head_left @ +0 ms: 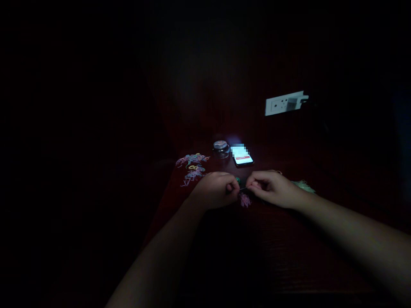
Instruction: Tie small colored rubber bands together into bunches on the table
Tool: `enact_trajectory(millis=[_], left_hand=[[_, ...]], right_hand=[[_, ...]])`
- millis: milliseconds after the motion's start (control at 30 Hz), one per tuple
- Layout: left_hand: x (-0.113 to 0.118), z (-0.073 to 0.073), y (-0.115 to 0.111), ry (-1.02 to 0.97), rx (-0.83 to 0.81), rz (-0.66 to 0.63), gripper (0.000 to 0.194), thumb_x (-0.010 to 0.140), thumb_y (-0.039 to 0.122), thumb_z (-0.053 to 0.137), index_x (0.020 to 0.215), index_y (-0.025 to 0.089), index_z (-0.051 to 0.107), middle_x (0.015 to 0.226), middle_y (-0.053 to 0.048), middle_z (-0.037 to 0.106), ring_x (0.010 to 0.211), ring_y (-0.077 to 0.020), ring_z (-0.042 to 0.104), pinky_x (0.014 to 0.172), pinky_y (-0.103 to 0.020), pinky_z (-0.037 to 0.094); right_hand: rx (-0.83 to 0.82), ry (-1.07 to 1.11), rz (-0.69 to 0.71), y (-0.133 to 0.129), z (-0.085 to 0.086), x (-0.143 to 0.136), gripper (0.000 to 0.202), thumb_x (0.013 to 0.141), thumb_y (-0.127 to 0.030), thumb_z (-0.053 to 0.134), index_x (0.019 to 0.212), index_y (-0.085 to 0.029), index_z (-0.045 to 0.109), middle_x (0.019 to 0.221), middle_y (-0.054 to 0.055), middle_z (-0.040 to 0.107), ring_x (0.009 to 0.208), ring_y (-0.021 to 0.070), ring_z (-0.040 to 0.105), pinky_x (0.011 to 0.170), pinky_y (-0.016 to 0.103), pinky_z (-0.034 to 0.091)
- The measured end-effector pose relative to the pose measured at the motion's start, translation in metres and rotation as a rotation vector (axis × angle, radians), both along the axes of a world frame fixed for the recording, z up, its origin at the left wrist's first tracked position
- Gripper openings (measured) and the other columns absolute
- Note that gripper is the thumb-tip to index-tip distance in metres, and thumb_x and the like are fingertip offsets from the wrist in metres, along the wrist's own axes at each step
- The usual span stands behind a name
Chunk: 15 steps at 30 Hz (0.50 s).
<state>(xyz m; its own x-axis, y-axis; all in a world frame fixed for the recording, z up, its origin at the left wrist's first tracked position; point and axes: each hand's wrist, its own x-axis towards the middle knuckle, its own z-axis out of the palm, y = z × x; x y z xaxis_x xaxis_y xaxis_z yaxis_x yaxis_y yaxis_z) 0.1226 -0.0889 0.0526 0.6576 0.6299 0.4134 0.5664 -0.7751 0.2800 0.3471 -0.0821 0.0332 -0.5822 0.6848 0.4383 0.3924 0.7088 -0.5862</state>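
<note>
Apparently taut, thin strand [243,188] between left hand [217,190] and right hand [273,188]; each grip pinched around it

Tabletop [285,248] before the purple pile [245,200] is passable; phone [244,161] and jar [221,150] obstruct beyond.

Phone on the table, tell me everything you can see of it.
The phone has a dark edge and a brightly lit screen, its upper part hidden by blocky blurring and a red bar showing lower down. It appears to lie flat, screen up, on the dark reddish table, just right of the lidded jar and beyond the left hand and right hand. Neither hand touches it.
</note>
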Motion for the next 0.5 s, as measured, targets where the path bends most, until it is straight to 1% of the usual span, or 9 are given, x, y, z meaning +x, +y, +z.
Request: enact_trajectory(millis=[233, 367, 433, 500], left_hand=[[0.000, 0.000, -0.001, 0.016, -0.002, 0.011, 0.008, 0.078, 0.022, 0.060, 0.082, 0.019, 0.067, 0.078, 0.000, 0.067, 0.068, -0.0113, 0.059, 0.063, -0.024, 0.045], [0.000, 0.000, 0.000, 0.036, -0.002, 0.031, 0.010, 0.080, 0.023, 0.058, 0.083, 0.020, 0.067, 0.077, 0.000, 0.067, 0.067, -0.0114, 0.058, 0.062, -0.024, 0.044], [0.000, 0.000, 0.001, 0.039, 0.004, 0.051, 0.010, 0.080, 0.023, 0.058, 0.082, 0.020, 0.067, 0.077, 0.000, 0.066, 0.066, -0.0113, 0.057, 0.061, -0.024, 0.043], [-0.001, -0.001, 0.002, 0.049, 0.006, 0.053, 0.010, 0.080, 0.023, 0.057, 0.081, 0.019, 0.066, 0.076, 0.001, 0.066, 0.066, -0.0110, 0.057, 0.061, -0.024, 0.043]], right_hand=[[0.086, -0.011, 0.000, 0.000, 0.001, 0.001, 0.013, 0.087, -0.026, 0.055, 0.082, -0.017, 0.064, 0.066, 0.000, 0.055, 0.059, 0.0112, 0.048, 0.057, 0.024, 0.038], [0.157, -0.055, 0.027, 0.005, 0.012, 0.012, 0.010, 0.084, -0.023, 0.056, 0.080, -0.018, 0.063, 0.073, 0.003, 0.056, 0.067, 0.0141, 0.052, 0.061, 0.026, 0.041], [0.132, -0.109, 0.013, 0.010, 0.018, 0.022, 0.009, 0.082, -0.022, 0.057, 0.080, -0.018, 0.064, 0.079, 0.004, 0.059, 0.072, 0.0159, 0.054, 0.064, 0.028, 0.043], [0.080, -0.215, -0.012, 0.016, 0.024, 0.032, 0.009, 0.079, -0.023, 0.059, 0.077, -0.019, 0.066, 0.082, 0.005, 0.061, 0.075, 0.0173, 0.056, 0.069, 0.031, 0.044]])
